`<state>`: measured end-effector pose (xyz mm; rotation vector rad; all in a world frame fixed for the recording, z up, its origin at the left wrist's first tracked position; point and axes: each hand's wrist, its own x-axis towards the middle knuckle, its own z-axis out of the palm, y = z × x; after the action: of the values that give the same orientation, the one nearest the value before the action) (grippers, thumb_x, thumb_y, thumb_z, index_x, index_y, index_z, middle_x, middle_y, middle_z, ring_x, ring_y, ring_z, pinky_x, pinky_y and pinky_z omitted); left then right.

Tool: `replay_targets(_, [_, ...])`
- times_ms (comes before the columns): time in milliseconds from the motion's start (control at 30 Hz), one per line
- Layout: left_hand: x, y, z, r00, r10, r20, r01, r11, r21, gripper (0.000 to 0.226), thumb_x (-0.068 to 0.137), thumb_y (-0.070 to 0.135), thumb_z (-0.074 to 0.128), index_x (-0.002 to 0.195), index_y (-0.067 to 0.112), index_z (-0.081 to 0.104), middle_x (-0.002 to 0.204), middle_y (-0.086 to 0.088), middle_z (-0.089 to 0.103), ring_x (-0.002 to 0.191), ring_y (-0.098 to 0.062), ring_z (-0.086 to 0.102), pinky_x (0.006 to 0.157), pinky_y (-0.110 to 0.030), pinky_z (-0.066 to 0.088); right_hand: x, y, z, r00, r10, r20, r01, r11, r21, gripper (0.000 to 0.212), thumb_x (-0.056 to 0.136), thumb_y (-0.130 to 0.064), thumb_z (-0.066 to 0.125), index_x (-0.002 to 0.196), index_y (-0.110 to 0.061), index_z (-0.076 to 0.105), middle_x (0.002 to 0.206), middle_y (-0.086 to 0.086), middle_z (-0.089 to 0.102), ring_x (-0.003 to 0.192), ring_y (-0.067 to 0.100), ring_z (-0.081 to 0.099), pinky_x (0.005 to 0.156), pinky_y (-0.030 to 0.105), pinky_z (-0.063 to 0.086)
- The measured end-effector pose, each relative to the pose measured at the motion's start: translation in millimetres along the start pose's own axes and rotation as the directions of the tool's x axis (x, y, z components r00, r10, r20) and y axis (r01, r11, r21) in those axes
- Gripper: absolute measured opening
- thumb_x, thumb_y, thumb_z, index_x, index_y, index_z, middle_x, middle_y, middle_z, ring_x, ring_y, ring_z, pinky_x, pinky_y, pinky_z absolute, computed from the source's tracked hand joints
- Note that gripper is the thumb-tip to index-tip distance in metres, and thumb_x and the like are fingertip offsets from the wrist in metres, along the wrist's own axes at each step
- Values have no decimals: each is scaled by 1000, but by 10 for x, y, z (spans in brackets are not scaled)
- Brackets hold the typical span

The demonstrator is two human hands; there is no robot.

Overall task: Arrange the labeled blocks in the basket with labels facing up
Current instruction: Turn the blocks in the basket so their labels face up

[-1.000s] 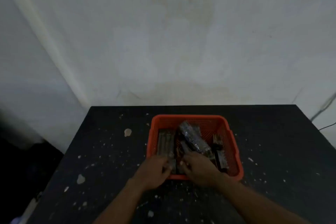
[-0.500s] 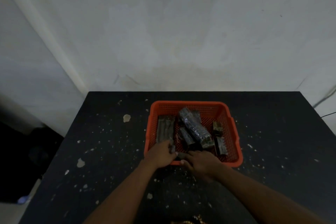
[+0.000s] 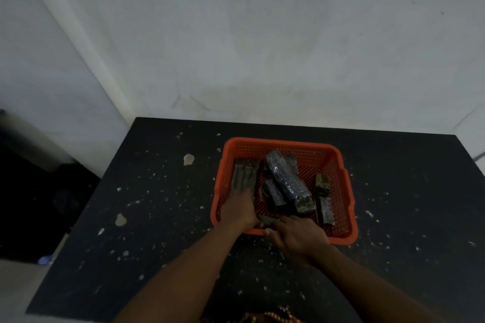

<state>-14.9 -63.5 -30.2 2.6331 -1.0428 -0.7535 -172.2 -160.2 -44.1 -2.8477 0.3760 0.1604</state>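
Note:
An orange mesh basket sits on the black table and holds several dark wrapped blocks. One flat block lies along the left wall. A long shiny block leans diagonally across the middle. Two small blocks lie by the right wall. My left hand reaches into the near left corner. My right hand rests over the near rim. A small dark block sits between the two hands, and both touch it. The dim light hides any labels.
The black table is speckled with pale paint spots. A white wall stands right behind it. A dark floor area lies off the left edge. Some patterned cloth shows at the bottom edge of the frame.
The view shifted, so the basket sits higher in the frame. My left hand moved further into the basket's near left corner. My right hand stayed at the near rim.

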Motion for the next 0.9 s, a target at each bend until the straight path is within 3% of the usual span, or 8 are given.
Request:
replay_targets(167, [-33,14,-30,999,-49,-5,49,999,0,78,73,40,81,134,20,37,141,-13,34,118,-32,50,92,-43,49,2,-7,-15,1000,10,15,-10,1000,-22,72,91,-67,5,129,-30,53,109,0,64,98,21,59,76,36,45])
replay_targets(267, [-24,12,-121,999,-55,3,55,998,-14,72,77,32,73,137,20,37,138,-14,38,117,-32,50,89,-37,48,-5,-15,-26,1000,10,6,-10,1000,-21,66,94,-65,11,125,-28,56,108,1,64,98,22,60,73,35,44])
replay_targets(367, [2,-9,-356,997,-75,-6,72,974,-213,32,82,23,65,112,18,56,110,-5,58,99,-24,60,77,-28,49,-15,-19,-39,1000,8,-10,-8,1000,-3,63,95,-64,13,125,-29,56,107,1,65,98,22,60,72,34,42])
replay_targets(400, [16,-34,-445,996,-94,-9,85,941,-327,17,82,18,65,98,20,58,97,1,60,89,-18,60,69,-26,50,-20,-20,-47,1000,7,-9,-7,1000,7,64,94,-65,12,126,-30,56,107,0,65,98,20,60,72,34,42])
replay_targets(467, [33,-88,-603,990,-135,26,127,823,-554,20,81,12,64,98,20,59,92,4,60,83,-11,59,61,-25,47,-30,-28,-63,1000,3,-15,-3,1000,18,63,94,-65,12,128,-33,54,106,-2,65,97,18,60,73,34,44])
replay_targets(600, [22,-143,-755,975,-171,140,208,497,-842,33,81,0,64,111,13,61,110,-13,65,100,-27,65,88,-44,56,-39,-42,-81,1000,12,-5,-12,999,39,59,96,-64,14,133,-36,50,107,-3,65,100,17,59,77,35,47])
replay_targets(733, [-3,-153,-761,977,-134,168,207,378,-902,30,85,-4,61,108,15,60,116,-16,61,104,-30,64,94,-51,53,-34,-44,-81,999,24,21,-25,999,44,64,94,-66,9,135,-37,48,110,-2,64,102,17,58,79,36,47])
replay_targets(900, [-44,-136,-756,975,-109,192,218,332,-918,41,87,-3,61,122,15,53,120,-13,57,104,-30,64,89,-49,56,-36,-43,-68,998,39,45,-41,999,31,73,90,-71,2,135,-36,48,109,-3,63,100,17,58,80,37,48])
